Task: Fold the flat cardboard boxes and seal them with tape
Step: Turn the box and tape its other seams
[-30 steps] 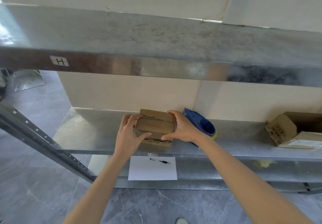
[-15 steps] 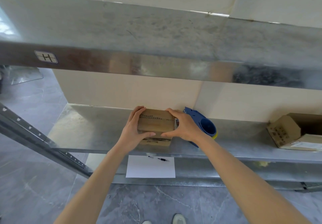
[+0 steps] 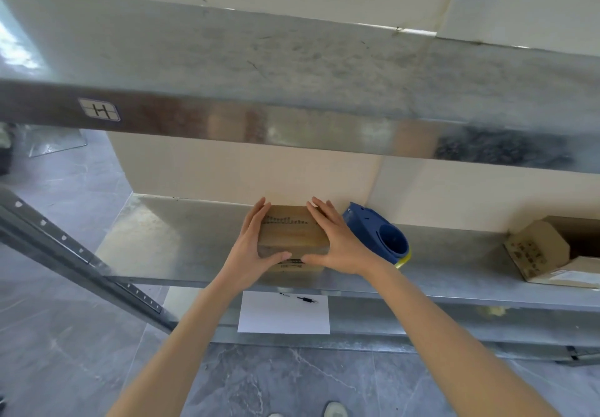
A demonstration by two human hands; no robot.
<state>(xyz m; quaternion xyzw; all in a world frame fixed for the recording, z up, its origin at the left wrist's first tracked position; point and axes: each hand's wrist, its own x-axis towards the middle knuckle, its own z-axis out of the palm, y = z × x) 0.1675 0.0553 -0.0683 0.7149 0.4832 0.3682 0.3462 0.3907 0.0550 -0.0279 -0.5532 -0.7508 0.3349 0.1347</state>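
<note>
Cardboard box (image 3: 292, 238) sits on the middle shelf (image 3: 162, 238) of a steel rack, close to the back wall and under the broad upper shelf (image 3: 292, 69). Far to the right on the same shelf lies an open carton (image 3: 539, 251) on its side. A white sheet of paper (image 3: 282, 316) rests on the level below. A blue tape dispenser (image 3: 383, 238) stands just beside the box on its right.

The left hand (image 3: 250, 247) and right hand (image 3: 341, 247) flank the box. Their fingers lie straight and flat along its sides, and the thumbs stretch across the near face, almost meeting. Neither hand curls round it. Whether the seam is fully taped I cannot tell.

Pressing inward too hard could buckle the thin walls or pop a flap loose. A shove to the right would likely knock the dispenser, since the right hand is so near it. A small pen (image 3: 305, 299) lies on the paper.
</note>
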